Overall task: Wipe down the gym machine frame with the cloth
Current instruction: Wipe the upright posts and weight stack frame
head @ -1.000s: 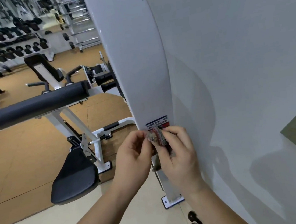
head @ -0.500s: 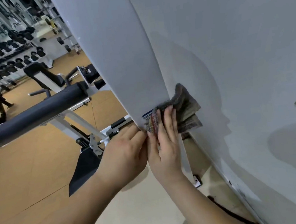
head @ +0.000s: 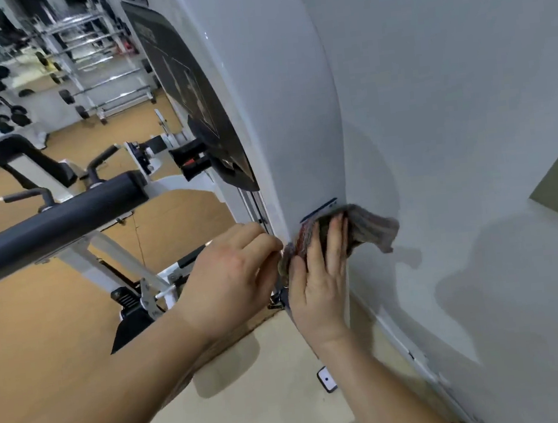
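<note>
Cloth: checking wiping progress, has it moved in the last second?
Yes. The cloth went from bunched below the label to spread rightward over it, under the right hand.

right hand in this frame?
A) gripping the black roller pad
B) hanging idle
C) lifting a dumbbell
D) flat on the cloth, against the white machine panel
D: the right hand lies with straight fingers on the cloth, pressing it against the white machine panel.

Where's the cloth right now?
Head view, just right of centre: the mottled grey-brown cloth is pressed against the white curved machine frame under the flat right hand, just below a dark label strip, with the left hand beside its left edge.
</note>
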Available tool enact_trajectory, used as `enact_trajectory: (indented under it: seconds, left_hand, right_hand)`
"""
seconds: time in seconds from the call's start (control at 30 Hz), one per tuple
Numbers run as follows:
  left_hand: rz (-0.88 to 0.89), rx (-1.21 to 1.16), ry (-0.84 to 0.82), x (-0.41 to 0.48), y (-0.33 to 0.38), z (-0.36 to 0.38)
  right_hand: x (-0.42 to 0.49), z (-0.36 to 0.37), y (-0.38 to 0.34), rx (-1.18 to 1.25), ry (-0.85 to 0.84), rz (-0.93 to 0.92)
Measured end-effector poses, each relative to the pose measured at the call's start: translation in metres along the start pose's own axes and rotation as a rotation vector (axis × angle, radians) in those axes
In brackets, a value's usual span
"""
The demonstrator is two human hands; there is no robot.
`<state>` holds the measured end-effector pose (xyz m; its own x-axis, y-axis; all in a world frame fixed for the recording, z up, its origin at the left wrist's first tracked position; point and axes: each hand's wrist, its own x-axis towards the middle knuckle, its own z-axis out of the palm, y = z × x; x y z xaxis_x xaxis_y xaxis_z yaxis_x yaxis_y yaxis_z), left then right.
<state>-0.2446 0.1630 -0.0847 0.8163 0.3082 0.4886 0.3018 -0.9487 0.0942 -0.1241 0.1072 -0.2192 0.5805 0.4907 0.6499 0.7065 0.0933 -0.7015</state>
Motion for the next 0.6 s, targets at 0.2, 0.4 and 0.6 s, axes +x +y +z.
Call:
enact_trajectory:
  seconds: [0.2, 0.4, 0.6]
  left_hand:
    - [0.238, 0.065, -0.077, 0.002, -0.018, 0.008]
    - [0.673, 0.296, 0.037, 0.031, -0.018, -0.025]
    - [0.818, 0.522, -0.058, 0.042, -0.02, 0.003]
  right_hand:
    - [0.001, -0.009, -0.003, 0.05, 0.072, 0.009]
    - [-0.009, 0.005, 0.009, 0.075, 0.094, 0.083]
    - [-0.046, 0.017, 0.024, 0.139, 0.077, 0.303]
